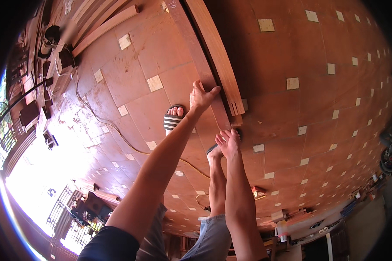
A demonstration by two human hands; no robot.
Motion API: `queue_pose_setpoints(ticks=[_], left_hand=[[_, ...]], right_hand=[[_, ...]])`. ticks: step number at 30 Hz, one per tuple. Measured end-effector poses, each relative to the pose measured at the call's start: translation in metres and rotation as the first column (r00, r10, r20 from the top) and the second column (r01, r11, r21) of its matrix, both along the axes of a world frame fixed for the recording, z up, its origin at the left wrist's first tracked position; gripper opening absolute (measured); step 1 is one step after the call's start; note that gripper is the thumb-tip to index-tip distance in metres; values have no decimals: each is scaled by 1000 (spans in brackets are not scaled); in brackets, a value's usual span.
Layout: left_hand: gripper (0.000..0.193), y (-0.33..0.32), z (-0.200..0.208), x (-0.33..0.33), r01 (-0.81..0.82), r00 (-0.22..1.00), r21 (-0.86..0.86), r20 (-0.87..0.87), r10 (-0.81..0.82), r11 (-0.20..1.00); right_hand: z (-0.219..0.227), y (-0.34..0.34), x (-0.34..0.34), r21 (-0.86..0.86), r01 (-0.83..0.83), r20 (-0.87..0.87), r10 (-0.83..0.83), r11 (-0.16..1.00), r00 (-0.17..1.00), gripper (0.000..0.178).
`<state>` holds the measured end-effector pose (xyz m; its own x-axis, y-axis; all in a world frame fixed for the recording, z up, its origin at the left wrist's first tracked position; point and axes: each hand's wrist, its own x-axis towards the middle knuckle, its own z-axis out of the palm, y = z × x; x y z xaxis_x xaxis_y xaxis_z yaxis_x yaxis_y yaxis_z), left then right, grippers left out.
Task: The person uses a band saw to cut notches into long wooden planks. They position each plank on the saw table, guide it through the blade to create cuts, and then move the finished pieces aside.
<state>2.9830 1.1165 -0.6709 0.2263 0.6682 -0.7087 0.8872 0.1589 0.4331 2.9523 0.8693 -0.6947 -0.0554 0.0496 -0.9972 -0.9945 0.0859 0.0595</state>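
A long reddish-brown wooden plank runs from the top edge toward me. My left hand is closed across it, with the thumb over its top face and the fingers at its left edge. At the plank's near end is my right hand, its fingers apart and its fingertips at or just touching the end. Close along the plank's right side lies a lighter wooden beam with slots cut in its near end. A dark gap separates the two. Another wood end shows beneath the beam.
Tiled floor surrounds the wood. My feet in striped sandals stand close by. A yellowish cable crosses the floor at left. More planks lie at upper left. A red tool rests right of my right forearm, and a motorcycle wheel stands far right.
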Motion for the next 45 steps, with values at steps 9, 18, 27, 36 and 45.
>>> queue_pose_setpoints(ticks=[9, 18, 27, 36, 45], left_hand=[[103, 1, -23, 2, -185, 981, 8, 55, 185, 983], [66, 10, -34, -21, -220, 839, -243, 447, 310, 945], [48, 30, -34, -39, -330, 836, -252, 370, 406, 910], [35, 68, 9, -104, -307, 861, -252, 336, 381, 918], [34, 67, 10, -108, -328, 842, -275, 350, 412, 904]], right_hand=[[-6, 41, -20, -16, 293, 61, -292, 956, 954, 86], [-38, 48, -27, 116, 617, -80, -612, 778, 787, 37], [-21, 67, -21, -19, 501, -207, -493, 865, 845, 37], [-22, 34, -31, -41, 402, -328, -392, 915, 860, 75], [-22, 29, -43, -16, 351, -259, -343, 936, 903, 96]])
